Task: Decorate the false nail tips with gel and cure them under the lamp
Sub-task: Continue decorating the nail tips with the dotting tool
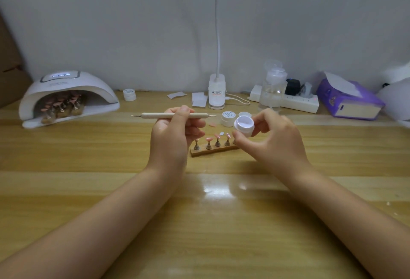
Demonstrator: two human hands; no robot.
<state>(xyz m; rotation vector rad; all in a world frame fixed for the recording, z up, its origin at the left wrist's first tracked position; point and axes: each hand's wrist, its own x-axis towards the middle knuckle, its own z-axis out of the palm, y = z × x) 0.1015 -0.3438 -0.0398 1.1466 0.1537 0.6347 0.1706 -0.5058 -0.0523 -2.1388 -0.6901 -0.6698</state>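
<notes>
Nail tips (214, 139) behind gel jar (244, 126)

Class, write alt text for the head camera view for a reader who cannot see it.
The left hand holds a wooden dotting tool level while the right hand grips an open white gel pot above a wooden stand of pink nail tips. At far left, a curing lamp covers more tips.
</notes>
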